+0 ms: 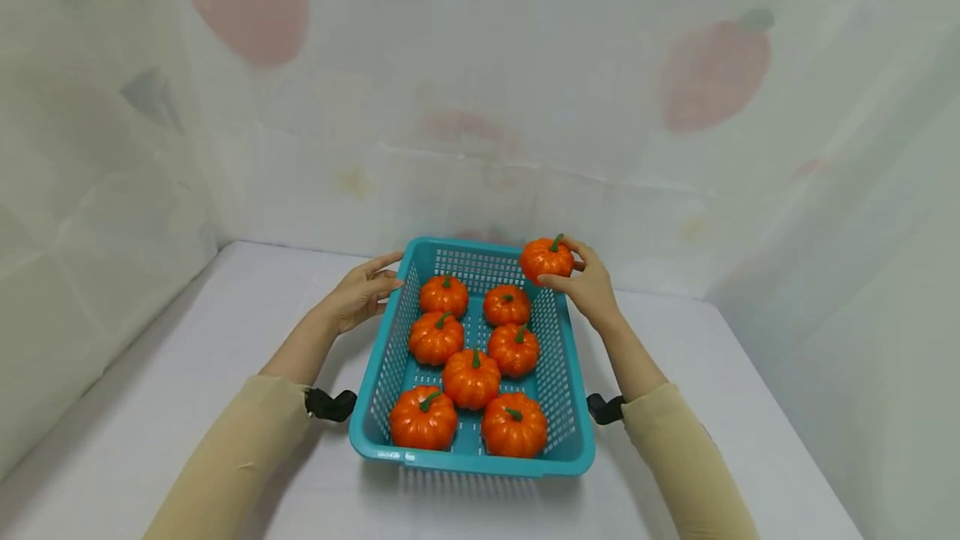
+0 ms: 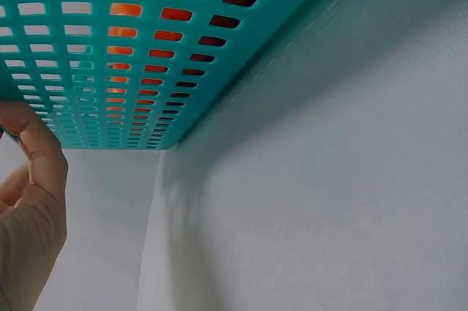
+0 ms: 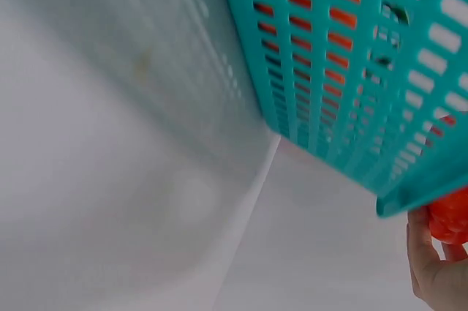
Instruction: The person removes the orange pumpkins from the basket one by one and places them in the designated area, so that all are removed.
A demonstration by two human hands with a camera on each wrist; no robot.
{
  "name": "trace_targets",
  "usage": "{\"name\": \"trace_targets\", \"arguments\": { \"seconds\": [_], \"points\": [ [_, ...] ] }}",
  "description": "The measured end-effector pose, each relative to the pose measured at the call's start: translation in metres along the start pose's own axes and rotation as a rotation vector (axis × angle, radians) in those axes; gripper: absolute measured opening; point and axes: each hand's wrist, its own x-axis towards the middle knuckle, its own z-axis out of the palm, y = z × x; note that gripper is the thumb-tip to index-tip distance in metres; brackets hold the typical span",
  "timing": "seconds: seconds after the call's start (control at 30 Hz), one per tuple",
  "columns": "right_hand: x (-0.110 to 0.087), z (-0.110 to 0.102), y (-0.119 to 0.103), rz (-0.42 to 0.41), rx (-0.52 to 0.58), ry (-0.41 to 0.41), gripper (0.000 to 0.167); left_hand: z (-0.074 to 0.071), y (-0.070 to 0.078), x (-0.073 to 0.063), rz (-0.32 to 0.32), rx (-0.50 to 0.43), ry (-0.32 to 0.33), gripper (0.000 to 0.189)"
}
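A teal plastic basket [image 1: 472,463] with slotted walls stands on the table, several small orange pumpkins with green stems inside it. One of them, a pumpkin [image 1: 469,379], lies near the middle of the basket. My left hand [image 1: 358,294] holds the basket's left rim near the far corner; in the left wrist view the hand [image 2: 33,201] is partly cut off beside the slotted wall. Over the far right corner, my right hand [image 1: 590,283] grips another pumpkin [image 1: 545,260] between thumb and fingers. The right wrist view catches that pumpkin [image 3: 450,217] at its edge, beyond the rim.
A white cloth covers the table [image 1: 720,407]. Behind it hangs a pale curtain [image 1: 480,90] with faded fruit prints, and similar sheets close off both sides. Black straps [image 1: 330,405] sit on both wrists.
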Motion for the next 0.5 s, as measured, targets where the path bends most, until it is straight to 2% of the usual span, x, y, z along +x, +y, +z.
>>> {"name": "trace_targets", "arguments": {
  "seconds": [0.23, 0.5],
  "points": [
    [0.005, -0.019, 0.014, 0.032, 0.010, 0.064, 0.080, -0.001, -0.001, 0.001, -0.005, 0.010, 0.002, 0.069],
    [0.003, -0.038, 0.037, 0.105, 0.045, 0.113, 0.079, 0.000, 0.000, 0.001, -0.006, -0.021, 0.001, 0.069]
  ]
}}
